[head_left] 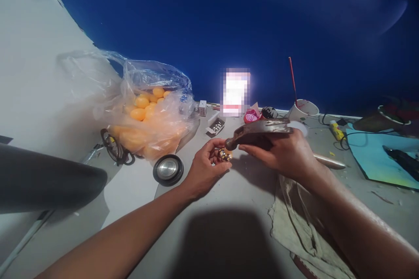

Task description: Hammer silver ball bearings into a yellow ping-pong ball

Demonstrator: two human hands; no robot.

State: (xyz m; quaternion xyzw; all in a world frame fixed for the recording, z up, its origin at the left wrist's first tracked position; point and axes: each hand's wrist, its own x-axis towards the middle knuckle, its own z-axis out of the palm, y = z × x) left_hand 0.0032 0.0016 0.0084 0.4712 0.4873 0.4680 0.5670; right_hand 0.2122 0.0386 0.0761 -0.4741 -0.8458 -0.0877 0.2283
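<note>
A clear plastic bag [153, 72] left of the grip partly veils its orange balls [141, 102]. The left hand [207, 164] pinches a metal-studded ball [225, 155], its sides hidden by fingers; beyond sits an open box [209, 131] of studs. The right hand [290, 152] grips a claw hammer [258, 129], handle mostly covered, head lengthwise left to right, striking face leftward at the ball, contact unclear.

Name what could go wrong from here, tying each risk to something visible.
The hammer in the right hand is close to the left hand, so a stray blow might hit it. The small studded piece might slip from that grip. The open box of shiny pieces could get knocked and spill.
</note>
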